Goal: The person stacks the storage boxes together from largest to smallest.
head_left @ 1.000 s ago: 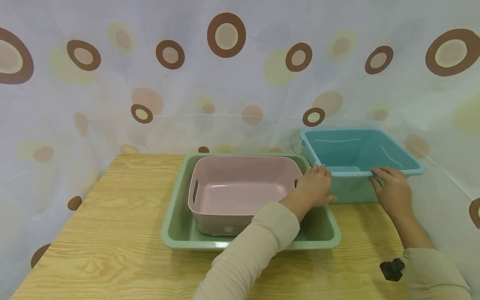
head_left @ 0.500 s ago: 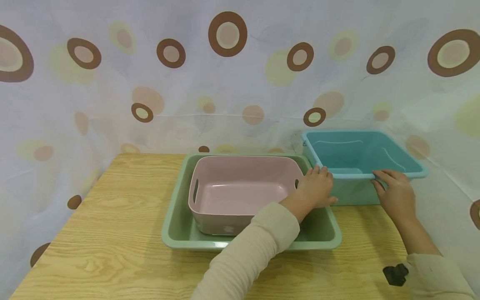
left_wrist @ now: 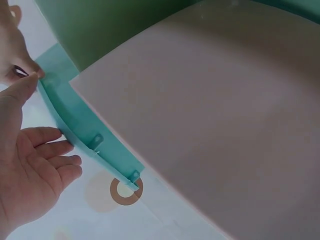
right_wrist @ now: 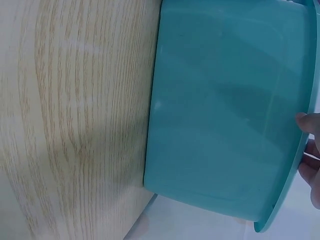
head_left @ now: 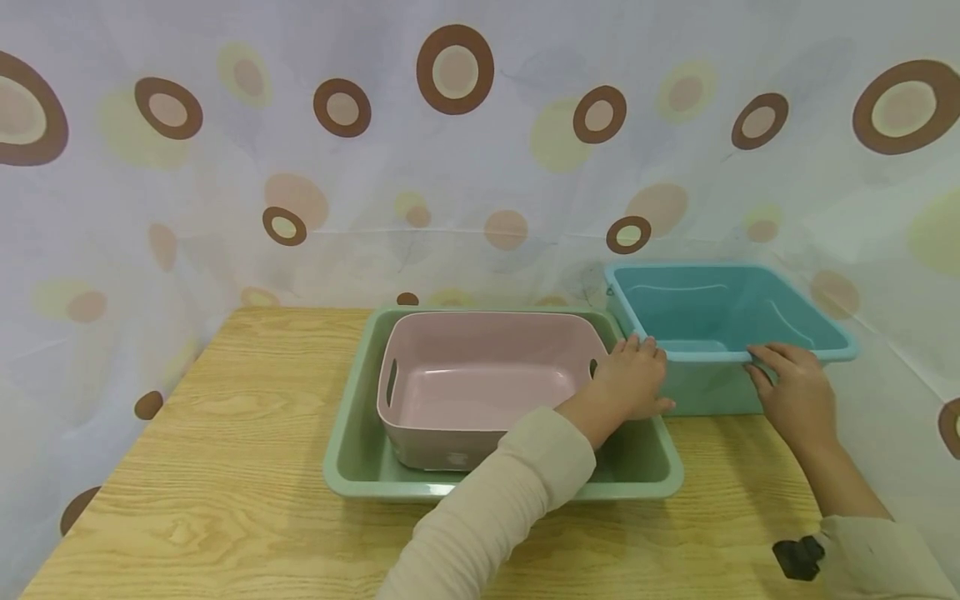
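Note:
A blue plastic basin (head_left: pixel 750 392) stands at the right against the patterned backdrop. My right hand (head_left: pixel 797 396) pinches its front rim, thumb outside and fingers over the edge; the right wrist view shows the thumb and fingers (right_wrist: pixel 310 150) on the rim. My left hand (head_left: pixel 630 379) reaches across a pink basin and holds the blue basin's left rim near the front corner. In the left wrist view the left fingers (left_wrist: pixel 45 145) bend over that rim, the thumb lying apart from them. The pink basin (head_left: pixel 450 450) sits inside a larger green basin (head_left: pixel 345 433).
The wooden table (head_left: pixel 187 467) extends to the left and in front of the basins. A fabric backdrop (head_left: pixel 480 167) with printed circles hangs close behind and beside it. A small black object (head_left: pixel 798 557) is by the right sleeve.
The blue basin has shifted slightly toward me and to the right, with both hands on its rim. The pink and green basins have stayed in place.

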{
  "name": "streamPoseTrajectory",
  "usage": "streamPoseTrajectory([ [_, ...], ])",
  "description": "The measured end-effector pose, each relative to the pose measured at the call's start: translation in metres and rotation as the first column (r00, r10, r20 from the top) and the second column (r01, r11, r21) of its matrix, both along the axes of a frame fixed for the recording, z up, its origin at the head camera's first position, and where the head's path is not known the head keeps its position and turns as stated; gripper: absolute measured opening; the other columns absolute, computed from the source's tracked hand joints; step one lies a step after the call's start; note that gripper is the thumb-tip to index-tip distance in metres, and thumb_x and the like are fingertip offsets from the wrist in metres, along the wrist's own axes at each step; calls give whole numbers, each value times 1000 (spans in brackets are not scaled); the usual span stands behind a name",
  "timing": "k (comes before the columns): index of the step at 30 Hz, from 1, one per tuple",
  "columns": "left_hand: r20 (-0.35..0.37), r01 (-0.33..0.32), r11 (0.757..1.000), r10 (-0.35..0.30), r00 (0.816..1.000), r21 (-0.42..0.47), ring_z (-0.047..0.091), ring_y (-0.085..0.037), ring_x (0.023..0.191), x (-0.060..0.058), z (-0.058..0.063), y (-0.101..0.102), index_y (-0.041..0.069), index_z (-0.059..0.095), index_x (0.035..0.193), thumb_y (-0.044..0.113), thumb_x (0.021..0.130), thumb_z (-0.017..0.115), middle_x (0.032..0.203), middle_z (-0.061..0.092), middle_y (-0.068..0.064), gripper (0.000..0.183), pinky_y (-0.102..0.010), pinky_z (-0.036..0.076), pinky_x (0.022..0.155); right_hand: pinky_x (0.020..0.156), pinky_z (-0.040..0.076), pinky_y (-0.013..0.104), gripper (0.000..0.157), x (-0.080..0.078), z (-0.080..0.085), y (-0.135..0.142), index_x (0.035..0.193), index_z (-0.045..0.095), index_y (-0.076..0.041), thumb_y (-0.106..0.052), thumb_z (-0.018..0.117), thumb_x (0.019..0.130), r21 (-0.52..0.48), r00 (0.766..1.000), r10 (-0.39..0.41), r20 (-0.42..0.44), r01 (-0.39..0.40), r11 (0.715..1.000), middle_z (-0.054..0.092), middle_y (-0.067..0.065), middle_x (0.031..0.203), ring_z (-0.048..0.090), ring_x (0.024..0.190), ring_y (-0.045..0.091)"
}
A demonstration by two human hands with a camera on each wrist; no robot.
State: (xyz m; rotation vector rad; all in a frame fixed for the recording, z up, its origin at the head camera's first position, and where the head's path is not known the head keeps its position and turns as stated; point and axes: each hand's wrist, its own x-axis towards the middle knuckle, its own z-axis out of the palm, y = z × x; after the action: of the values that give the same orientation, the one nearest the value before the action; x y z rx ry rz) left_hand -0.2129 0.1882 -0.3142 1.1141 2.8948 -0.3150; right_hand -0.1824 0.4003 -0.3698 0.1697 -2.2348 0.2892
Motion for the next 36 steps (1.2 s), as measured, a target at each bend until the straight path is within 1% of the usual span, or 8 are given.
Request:
streamPoseTrajectory([
  [3,3,-1,1000,1,1000,-7,17,-12,140,2,0,0,22,24,144,62,87,39,151,21,5,71,-21,17,113,68,43,56,29,2,1,-1,92,65,11,12,72,64,3,1000,1,-1,-1,1000,59,29,92,51,89,45],
  [9,-15,12,1000,-12,1000,-5,18,-12,140,4,-1,-1,22,26,144,62,87,39,150,22,6,70,-21,18,113,69,43,56,29,5,1,-1,92,65,11,12,72,64,3,1000,-2,2,2,1000,59,29,92,51,89,44],
  [16,-27,39,999,-39,999,-4,20,-12,139,8,0,-4,23,30,142,61,87,40,149,25,5,68,-21,19,113,70,43,55,30,9,0,1,92,65,10,13,72,63,10,1000,1,-2,-1,1000,59,29,91,51,89,45],
  [24,4,48,999,-48,999,-2,18,-11,140,10,2,-4,24,28,143,60,87,40,150,24,6,67,-21,17,113,69,43,54,32,15,3,-1,92,66,10,13,73,61,28,1000,9,-21,-8,1000,59,29,89,51,87,44],
  [31,-3,62,998,-62,998,-18,17,-11,140,11,2,-5,24,29,143,61,88,38,149,24,5,67,-22,16,113,68,43,53,32,18,3,-1,91,66,10,14,73,60,39,1000,10,-20,-10,999,60,29,88,52,86,44],
  [36,4,63,998,-63,998,-14,17,-10,140,12,2,-3,24,29,143,61,88,38,149,25,6,67,-21,15,113,65,43,53,32,19,3,-1,90,65,10,13,73,59,51,1000,12,-19,-11,999,60,27,88,52,86,43],
])
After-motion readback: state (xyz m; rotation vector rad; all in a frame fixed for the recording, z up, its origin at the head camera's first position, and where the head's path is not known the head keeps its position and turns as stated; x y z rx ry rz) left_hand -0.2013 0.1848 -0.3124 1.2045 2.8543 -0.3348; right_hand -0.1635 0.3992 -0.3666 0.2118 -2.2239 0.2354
